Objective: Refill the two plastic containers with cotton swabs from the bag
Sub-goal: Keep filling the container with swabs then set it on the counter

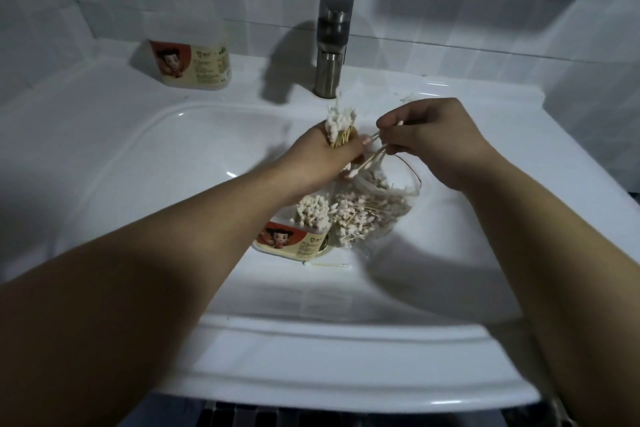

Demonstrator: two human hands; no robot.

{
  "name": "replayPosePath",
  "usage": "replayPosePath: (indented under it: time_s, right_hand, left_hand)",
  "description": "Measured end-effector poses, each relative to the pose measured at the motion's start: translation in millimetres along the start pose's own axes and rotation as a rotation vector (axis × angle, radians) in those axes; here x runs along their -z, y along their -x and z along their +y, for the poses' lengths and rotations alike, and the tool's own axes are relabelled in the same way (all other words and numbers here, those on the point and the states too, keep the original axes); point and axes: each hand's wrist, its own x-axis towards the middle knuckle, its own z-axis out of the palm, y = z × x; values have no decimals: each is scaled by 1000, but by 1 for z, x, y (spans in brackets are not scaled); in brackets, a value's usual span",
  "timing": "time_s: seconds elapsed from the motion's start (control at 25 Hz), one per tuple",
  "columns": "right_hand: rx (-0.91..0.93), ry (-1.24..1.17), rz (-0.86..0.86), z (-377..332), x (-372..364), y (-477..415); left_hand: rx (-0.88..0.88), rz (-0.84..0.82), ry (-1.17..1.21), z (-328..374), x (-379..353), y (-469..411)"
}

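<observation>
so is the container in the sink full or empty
Close to full: the container in the sink shows a dense bunch of swab tips crowding its open top.

glossy white sink; brushed metal tap

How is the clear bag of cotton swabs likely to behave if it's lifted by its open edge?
The clear bag looks thin and crumpled, so it would probably sag rather than hold its shape. Its mouth stands open just below the right hand, so the loose swabs inside might spill if it tips. With only swabs in it, it is likely light.
</observation>
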Motion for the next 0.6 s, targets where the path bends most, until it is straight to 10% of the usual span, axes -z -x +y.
replayPosePath:
  time_s: [0.6]
  right_hand:
    - [-10, -107, 51, 5, 1, -2]
  left_hand:
    - [60, 100, 101, 1, 3, -2]
